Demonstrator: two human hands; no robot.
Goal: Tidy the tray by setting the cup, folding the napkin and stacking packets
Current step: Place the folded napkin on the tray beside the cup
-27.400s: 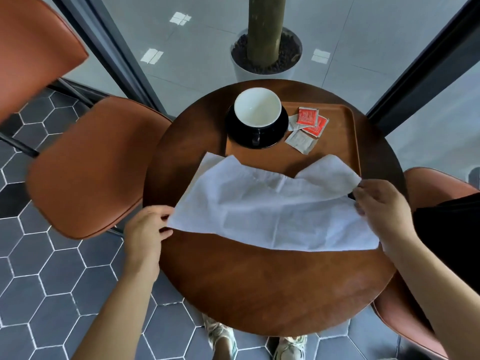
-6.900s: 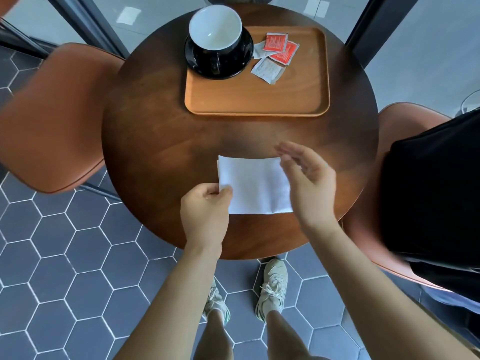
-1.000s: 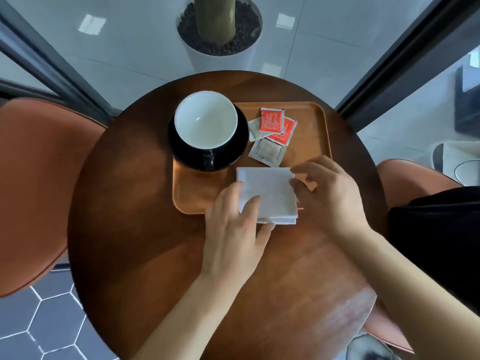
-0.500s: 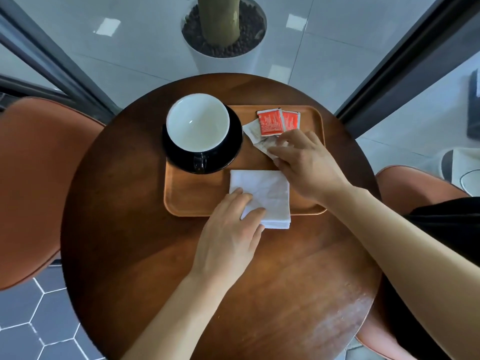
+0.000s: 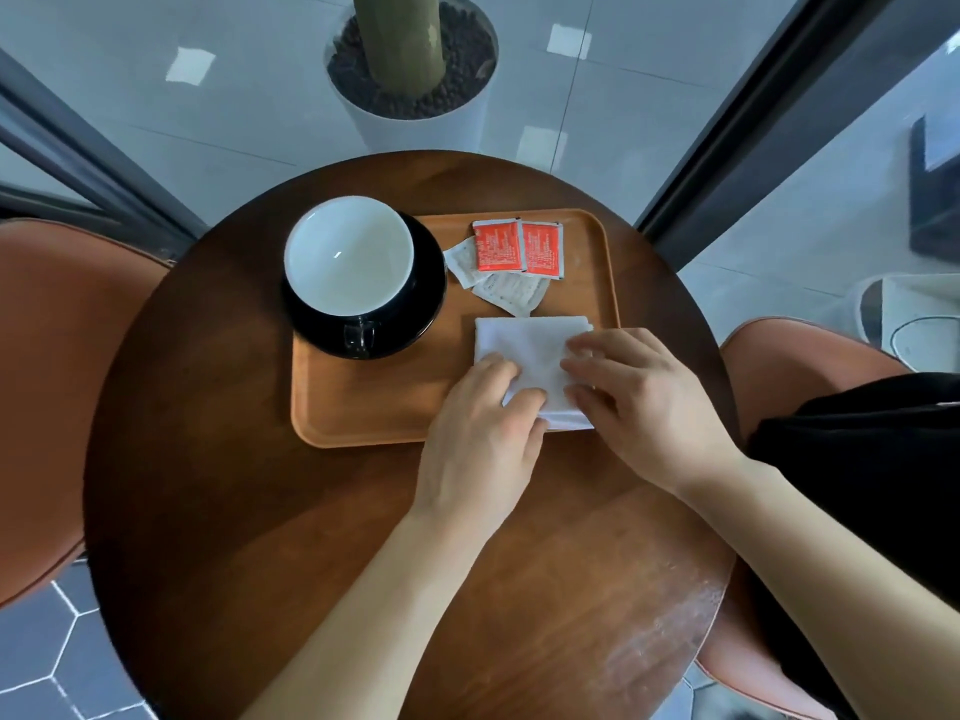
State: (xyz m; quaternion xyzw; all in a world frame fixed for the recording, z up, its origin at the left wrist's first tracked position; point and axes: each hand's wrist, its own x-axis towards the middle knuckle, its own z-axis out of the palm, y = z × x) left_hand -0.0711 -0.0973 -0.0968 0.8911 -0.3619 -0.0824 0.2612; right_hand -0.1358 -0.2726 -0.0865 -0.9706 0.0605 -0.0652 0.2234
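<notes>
The folded white napkin [image 5: 524, 350] lies in the near right corner of the wooden tray [image 5: 374, 413]. My left hand [image 5: 483, 433] rests flat on its near left part, fingers spread. My right hand [image 5: 639, 397] presses its right side with the fingertips. A white-lined black cup [image 5: 349, 254] stands on a black saucer [image 5: 426, 309] at the tray's far left. Two red packets [image 5: 519, 247] lie side by side at the far right, over two white packets [image 5: 511, 291] that poke out below and to the left.
The tray sits on a round dark wooden table [image 5: 260, 511]. Orange chairs stand at the left [image 5: 52, 381] and right [image 5: 795, 356]. A white planter [image 5: 410, 111] stands beyond the table on the tiled floor.
My right hand left the packets and came back onto the napkin's right side. The napkin now lies further right and fully on the tray. The red packets now sit side by side.
</notes>
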